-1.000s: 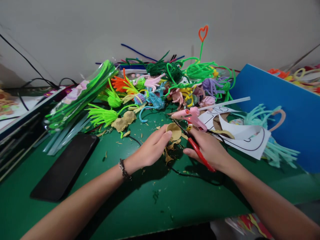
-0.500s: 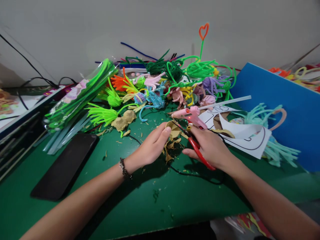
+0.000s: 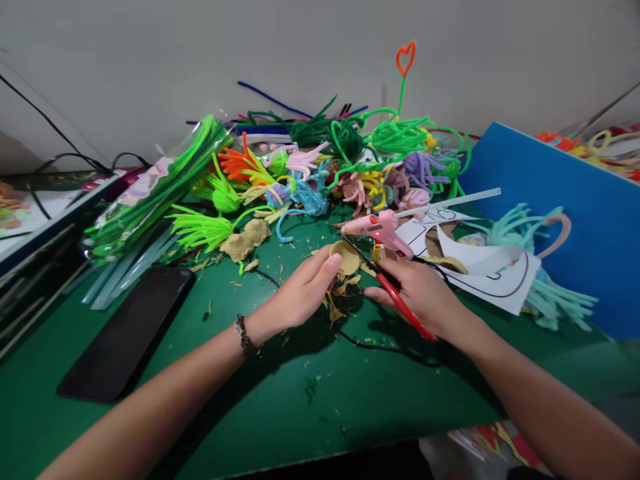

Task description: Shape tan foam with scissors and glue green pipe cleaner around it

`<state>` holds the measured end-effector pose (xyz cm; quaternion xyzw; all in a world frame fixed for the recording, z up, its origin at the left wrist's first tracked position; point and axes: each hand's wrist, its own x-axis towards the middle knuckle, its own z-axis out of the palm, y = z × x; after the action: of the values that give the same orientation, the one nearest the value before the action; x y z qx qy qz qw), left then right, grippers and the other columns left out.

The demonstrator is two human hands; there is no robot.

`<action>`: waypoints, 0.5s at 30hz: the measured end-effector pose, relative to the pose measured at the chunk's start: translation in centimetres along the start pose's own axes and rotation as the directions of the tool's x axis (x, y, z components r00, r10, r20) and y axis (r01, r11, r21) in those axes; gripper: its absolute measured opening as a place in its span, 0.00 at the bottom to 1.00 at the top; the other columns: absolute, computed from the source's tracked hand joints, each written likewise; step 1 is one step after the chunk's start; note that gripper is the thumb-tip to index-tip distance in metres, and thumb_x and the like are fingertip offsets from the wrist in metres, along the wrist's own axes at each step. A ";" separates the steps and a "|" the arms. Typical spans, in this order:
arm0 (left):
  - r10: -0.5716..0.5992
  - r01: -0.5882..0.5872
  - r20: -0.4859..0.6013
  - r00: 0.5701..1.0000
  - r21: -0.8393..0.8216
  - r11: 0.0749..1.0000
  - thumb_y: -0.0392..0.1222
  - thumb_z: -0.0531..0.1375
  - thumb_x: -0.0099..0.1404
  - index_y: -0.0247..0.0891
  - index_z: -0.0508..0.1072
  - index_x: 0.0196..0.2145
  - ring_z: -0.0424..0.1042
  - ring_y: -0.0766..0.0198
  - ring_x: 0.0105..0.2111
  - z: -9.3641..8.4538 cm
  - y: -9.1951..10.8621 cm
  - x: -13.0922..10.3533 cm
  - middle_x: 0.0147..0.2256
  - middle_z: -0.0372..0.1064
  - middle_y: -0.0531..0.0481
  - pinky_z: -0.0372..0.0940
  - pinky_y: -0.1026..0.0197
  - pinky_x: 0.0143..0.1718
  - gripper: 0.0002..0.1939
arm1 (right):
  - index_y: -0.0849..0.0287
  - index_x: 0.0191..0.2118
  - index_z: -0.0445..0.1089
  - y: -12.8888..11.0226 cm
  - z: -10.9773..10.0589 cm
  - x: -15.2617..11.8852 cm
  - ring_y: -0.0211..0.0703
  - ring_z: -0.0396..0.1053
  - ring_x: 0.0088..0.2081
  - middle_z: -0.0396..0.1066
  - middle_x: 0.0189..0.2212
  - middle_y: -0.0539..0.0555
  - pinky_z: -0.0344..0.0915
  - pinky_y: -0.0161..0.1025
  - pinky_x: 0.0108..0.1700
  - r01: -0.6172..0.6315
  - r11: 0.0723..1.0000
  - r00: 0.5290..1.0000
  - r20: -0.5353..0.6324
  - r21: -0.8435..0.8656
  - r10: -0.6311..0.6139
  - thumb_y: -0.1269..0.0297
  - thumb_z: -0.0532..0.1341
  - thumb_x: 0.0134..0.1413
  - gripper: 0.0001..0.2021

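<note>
Between the thumb and fingers of my left hand [image 3: 305, 290] is a small round tan disc [image 3: 346, 259], which looks like felt or thin sheet; I cannot tell its material. My right hand [image 3: 425, 293] grips red-handled scissors [image 3: 403, 308], their dark blades pointing up and left across the disc's right edge. Tan offcuts [image 3: 338, 310] lie beneath the disc on the green table. Just beyond my right hand rests a pink glue gun [image 3: 377, 228] with a clear glue stick sticking out of its back.
Pipe cleaners [image 3: 300, 173] in many colours are heaped along the wall. A black phone [image 3: 127, 333] lies at the left, near a bag of green pipe cleaners [image 3: 155, 193]. To the right stand cut white paper [image 3: 513, 283] and a blue board [image 3: 565, 200]. A black cord [image 3: 370, 345] crosses the table.
The disc now faces me more fully, showing a rounder outline. The scissors' handles have shifted slightly right and down. Both hands keep their holds.
</note>
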<state>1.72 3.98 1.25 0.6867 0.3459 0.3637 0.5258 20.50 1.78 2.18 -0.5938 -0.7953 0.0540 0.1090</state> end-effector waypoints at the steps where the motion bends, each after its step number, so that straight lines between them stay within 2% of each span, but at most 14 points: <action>1: -0.007 0.007 -0.001 1.000 0.000 1.000 0.53 0.45 0.65 0.35 0.64 0.31 0.53 0.68 0.25 0.0 0.0 0.0 0.25 0.54 0.54 0.54 0.64 0.29 0.18 | 0.57 0.22 0.56 0.0 0.0 0.0 0.42 0.61 0.22 0.61 0.19 0.53 0.52 0.36 0.25 -0.008 1.000 1.000 -0.004 0.008 0.008 0.35 0.40 0.48 0.28; 4: -0.036 0.037 0.014 0.999 -0.055 0.998 0.55 0.45 0.64 0.36 0.60 0.27 0.52 0.69 0.24 0.0 0.2 0.2 0.23 0.53 0.55 0.52 0.64 0.27 0.19 | 0.56 0.20 0.53 0.1 0.0 0.2 0.39 0.56 0.20 0.58 0.17 0.51 0.52 0.36 0.24 -0.018 0.998 1.000 -0.006 0.068 0.019 0.33 0.39 0.46 0.29; 8: -0.080 0.080 0.005 0.997 -0.158 0.984 0.59 0.45 0.62 0.37 0.58 0.25 0.52 0.69 0.22 -0.2 0.4 0.5 0.21 0.51 0.56 0.52 0.64 0.26 0.21 | 0.56 0.19 0.49 0.1 -0.2 0.4 0.37 0.53 0.20 0.55 0.16 0.49 0.50 0.35 0.23 0.014 0.986 0.998 -0.057 0.166 -0.005 0.31 0.41 0.43 0.29; 12: -0.104 0.097 -0.040 0.994 -0.138 0.986 0.62 0.44 0.60 0.37 0.58 0.24 0.52 0.69 0.23 -0.3 0.4 0.4 0.22 0.53 0.55 0.53 0.63 0.27 0.24 | 0.56 0.25 0.54 -0.1 -0.3 0.2 0.39 0.57 0.22 0.61 0.21 0.52 0.53 0.36 0.23 0.083 0.968 0.997 -0.030 0.236 -0.078 0.30 0.43 0.41 0.29; 15: -0.073 0.071 -0.032 0.997 -0.069 0.995 0.64 0.43 0.59 0.38 0.57 0.23 0.53 0.68 0.23 -0.4 0.3 0.3 0.22 0.53 0.54 0.54 0.64 0.25 0.26 | 0.58 0.31 0.56 -0.1 -0.1 0.0 0.43 0.61 0.24 0.64 0.24 0.56 0.57 0.39 0.25 0.082 0.968 0.996 0.014 0.239 -0.087 0.31 0.42 0.42 0.31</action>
<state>1.58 4.31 1.70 0.6494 0.3670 0.3678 0.5553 20.40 1.76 2.33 -0.5413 -0.8090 0.1514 0.1720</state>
